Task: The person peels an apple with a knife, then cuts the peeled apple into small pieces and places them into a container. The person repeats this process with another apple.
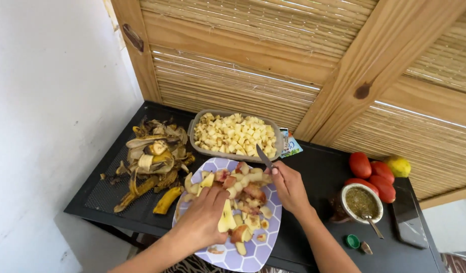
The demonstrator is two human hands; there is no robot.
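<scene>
Standing on a black bench (pixel 314 177) against a slatted wooden wall, the following items, listed from the person's left to right.

1. Heap of banana peels (pixel 152 162), browned and yellow, piled at the far left, well apart from the cut food; seemingly kept there so waste stays out of the working area.

2. Grey rectangular container (pixel 236 135), filled with pale diced fruit, set just behind the plate, near enough that cut pieces travel only a short way.

3. Plate (pixel 243 258), lilac with a white honeycomb pattern, at the bench's near edge directly in front of the person; serves as the cutting surface. It carries apple pieces (pixel 245 202), red-skinned chunks and pale wedges, loosely heaped.

4. Left hand (pixel 202 217), fingers curled down over the fruit at the plate's left side, pinning a pale wedge (pixel 226 218), apparently to steady it.

5. Right hand (pixel 289 188), closed round the handle of a small knife (pixel 263 155); the blade points away toward the container, tip raised above the plate's far rim.

6. Tomatoes (pixel 372 174), several, red, grouped at the right with one yellow-green fruit (pixel 398 166) just beside them, uncut and out of the way.

7. Round cup (pixel 362 202) of green herb matter with a metal straw, near the tomatoes.

8. Small green cap (pixel 352 241) near the front edge; dark flat object (pixel 409 215), possibly a phone, at far right.
</scene>
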